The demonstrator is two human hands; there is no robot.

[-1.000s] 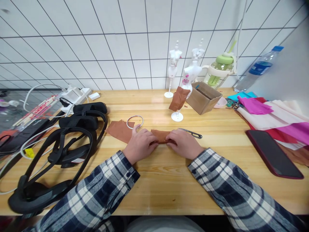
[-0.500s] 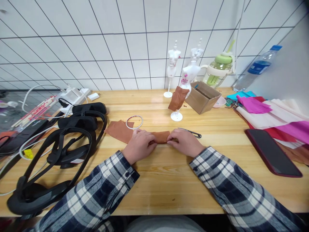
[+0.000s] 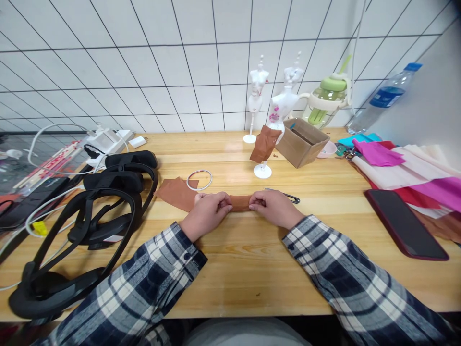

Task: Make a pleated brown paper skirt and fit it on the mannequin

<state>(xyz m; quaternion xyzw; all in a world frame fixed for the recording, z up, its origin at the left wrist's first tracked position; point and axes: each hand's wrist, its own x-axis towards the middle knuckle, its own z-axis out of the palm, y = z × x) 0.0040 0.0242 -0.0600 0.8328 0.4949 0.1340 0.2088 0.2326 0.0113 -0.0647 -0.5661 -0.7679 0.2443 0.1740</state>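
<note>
Between my two hands a narrow folded strip of brown fabric (image 3: 240, 203) lies close to the wooden table. My left hand (image 3: 209, 211) pinches its left end between thumb and fingers, and my right hand (image 3: 275, 206) pinches the right end. Both ends are hidden under the fingertips. Left of the left hand a larger piece of brown fabric (image 3: 176, 192) lies flat, partly under a white hoop (image 3: 199, 180). Small black-handled snips (image 3: 293, 198) stick out behind my right hand. Another brown fabric piece (image 3: 264, 144) hangs on a white mini dress form (image 3: 283, 108).
A second dress form (image 3: 257, 91), a cardboard box (image 3: 300, 142), a green-lidded cup (image 3: 327, 96) and a water bottle (image 3: 389, 98) stand along the back. Black headsets (image 3: 118, 206) and cables crowd the left. A phone (image 3: 405, 223) and coloured fabrics (image 3: 382, 154) lie at the right.
My fingers have shifted slightly on the strip, which now looks narrower, with its edge folded over. The whole view has tilted a little.
</note>
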